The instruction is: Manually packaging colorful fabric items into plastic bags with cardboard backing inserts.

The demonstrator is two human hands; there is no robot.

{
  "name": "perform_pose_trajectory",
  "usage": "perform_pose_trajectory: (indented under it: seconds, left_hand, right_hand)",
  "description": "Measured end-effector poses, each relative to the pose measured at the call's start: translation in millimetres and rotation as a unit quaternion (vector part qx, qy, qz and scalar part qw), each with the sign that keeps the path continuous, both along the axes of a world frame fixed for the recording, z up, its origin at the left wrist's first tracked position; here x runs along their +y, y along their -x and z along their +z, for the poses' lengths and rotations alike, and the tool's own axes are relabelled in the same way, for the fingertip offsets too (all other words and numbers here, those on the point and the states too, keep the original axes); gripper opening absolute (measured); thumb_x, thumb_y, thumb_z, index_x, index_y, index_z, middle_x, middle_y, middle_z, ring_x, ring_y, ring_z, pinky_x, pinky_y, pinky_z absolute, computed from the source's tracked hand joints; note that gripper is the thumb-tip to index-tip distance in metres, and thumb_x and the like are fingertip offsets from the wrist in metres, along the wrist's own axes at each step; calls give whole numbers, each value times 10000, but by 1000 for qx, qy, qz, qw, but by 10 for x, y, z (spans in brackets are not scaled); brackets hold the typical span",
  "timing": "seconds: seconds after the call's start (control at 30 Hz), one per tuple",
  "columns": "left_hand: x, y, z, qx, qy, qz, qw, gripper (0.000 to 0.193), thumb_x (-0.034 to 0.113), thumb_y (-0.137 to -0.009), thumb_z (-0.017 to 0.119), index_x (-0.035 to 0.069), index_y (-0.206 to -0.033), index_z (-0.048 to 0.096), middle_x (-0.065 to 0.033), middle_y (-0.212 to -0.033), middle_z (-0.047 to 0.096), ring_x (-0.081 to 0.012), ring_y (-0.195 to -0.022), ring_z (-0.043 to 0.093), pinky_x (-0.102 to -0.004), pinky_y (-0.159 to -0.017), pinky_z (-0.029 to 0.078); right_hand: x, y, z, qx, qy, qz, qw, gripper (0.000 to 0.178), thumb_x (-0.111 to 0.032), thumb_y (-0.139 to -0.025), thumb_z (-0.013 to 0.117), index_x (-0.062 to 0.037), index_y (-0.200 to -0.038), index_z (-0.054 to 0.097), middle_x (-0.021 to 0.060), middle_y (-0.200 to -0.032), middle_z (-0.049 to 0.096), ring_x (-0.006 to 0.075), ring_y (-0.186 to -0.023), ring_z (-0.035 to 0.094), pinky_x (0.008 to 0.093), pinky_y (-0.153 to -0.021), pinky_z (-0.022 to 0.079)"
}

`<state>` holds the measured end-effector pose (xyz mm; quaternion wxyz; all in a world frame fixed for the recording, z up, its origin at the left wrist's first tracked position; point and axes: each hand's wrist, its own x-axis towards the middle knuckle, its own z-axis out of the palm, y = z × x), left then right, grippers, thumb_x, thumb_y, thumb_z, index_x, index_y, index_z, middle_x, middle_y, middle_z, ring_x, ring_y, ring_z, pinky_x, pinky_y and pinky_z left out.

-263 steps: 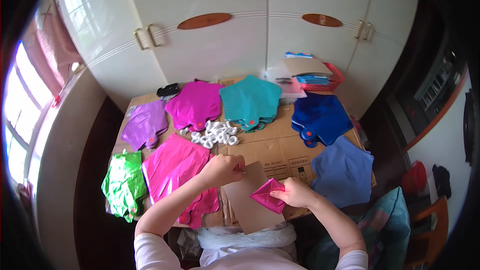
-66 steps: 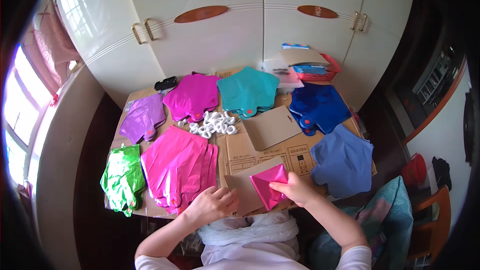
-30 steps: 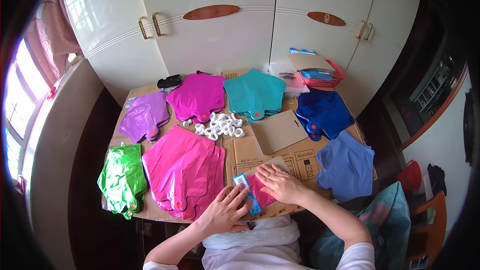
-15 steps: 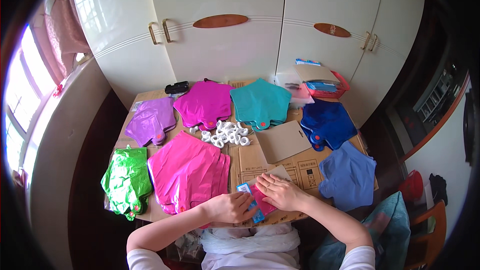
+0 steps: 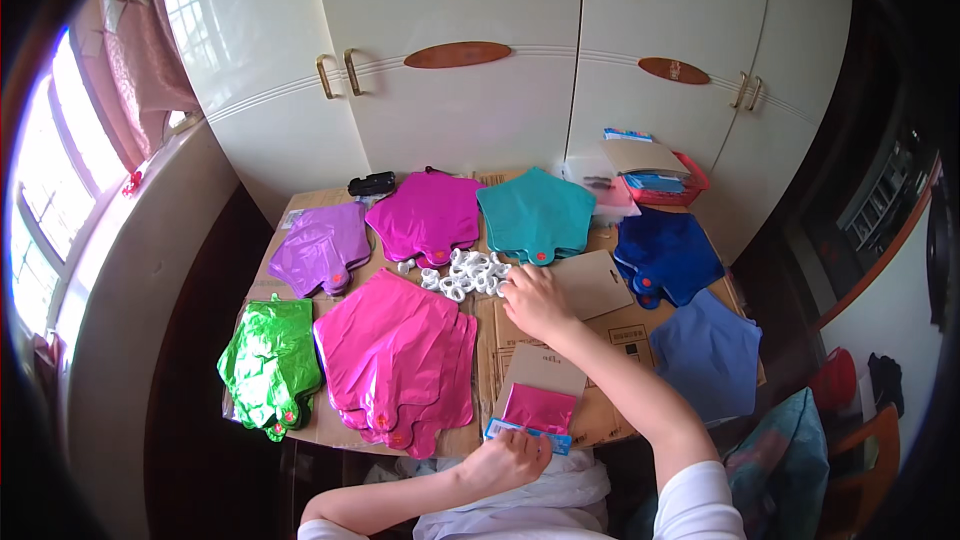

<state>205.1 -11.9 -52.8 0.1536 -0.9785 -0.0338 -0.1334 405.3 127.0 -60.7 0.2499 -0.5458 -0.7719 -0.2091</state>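
My left hand (image 5: 510, 460) is closed on the blue header strip (image 5: 550, 442) of a flat package at the table's front edge. Folded pink foil (image 5: 540, 408) lies against that strip, over a piece of grey-brown cardboard (image 5: 548, 368). My right hand (image 5: 537, 302) reaches across to the right edge of a pile of small white ring-shaped rolls (image 5: 465, 273). Its fingers are curled together over a roll there, and the fingertips are partly hidden. Left of the package lies a stack of flat pink foil star balloons (image 5: 400, 350).
More flat foil balloons lie around: green (image 5: 268, 355), purple (image 5: 320, 245), magenta (image 5: 425, 215), teal (image 5: 537, 212), dark blue (image 5: 668, 252) and light blue (image 5: 705, 355). A larger cardboard sheet (image 5: 600, 285) lies beside my right hand. A red basket (image 5: 690, 185) stands at the back right.
My right hand has left the pink foil and moved forward to the white rolls. My left hand has shifted to the package's blue strip, which now lies nearly level along the front edge.
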Motion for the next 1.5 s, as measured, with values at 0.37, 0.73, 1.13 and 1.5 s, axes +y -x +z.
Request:
perform_pose_trajectory:
  seconds: [0.37, 0.73, 1.13, 1.5]
  left_hand:
    - [-145, -11, -106, -40, 28, 83, 995, 270, 127, -729, 571, 25, -980, 562, -116, -726, 591, -173, -606, 572, -253, -511, 462]
    - [-197, -19, -118, -40, 33, 103, 993, 233, 119, -776, 578, 2, -976, 557, -207, -837, 629, -282, -736, 657, -306, -583, 543]
    - [-183, -4, -130, -46, 39, 101, 993, 253, 124, -758, 579, 23, -988, 554, -181, -843, 622, -234, -693, 635, -296, -557, 530]
    - [-165, -69, 2, -1, 54, 126, 990, 227, 165, -739, 578, 86, -946, 531, -232, -1047, 597, -187, -669, 562, -281, -548, 496]
  right_hand:
    - [-1073, -43, 300, 147, 227, 45, 962, 136, -113, -768, 658, -71, -852, 559, 63, -874, 544, 231, -844, 573, 382, -718, 462]
    - [-1183, -72, 101, 291, 318, -4, 902, 552, -188, -645, 794, -57, -1092, 497, 145, -1112, 439, 325, -1052, 526, 412, -854, 451]
    - [-1200, -203, 51, 384, 536, 116, 743, 235, -215, -871, 588, -48, -1020, 661, 74, -883, 689, 160, -819, 645, 296, -738, 493]
    - [-1234, -81, 109, 223, 434, 85, 869, 382, -197, -754, 718, -86, -1091, 576, 80, -996, 597, 240, -860, 567, 366, -823, 455]
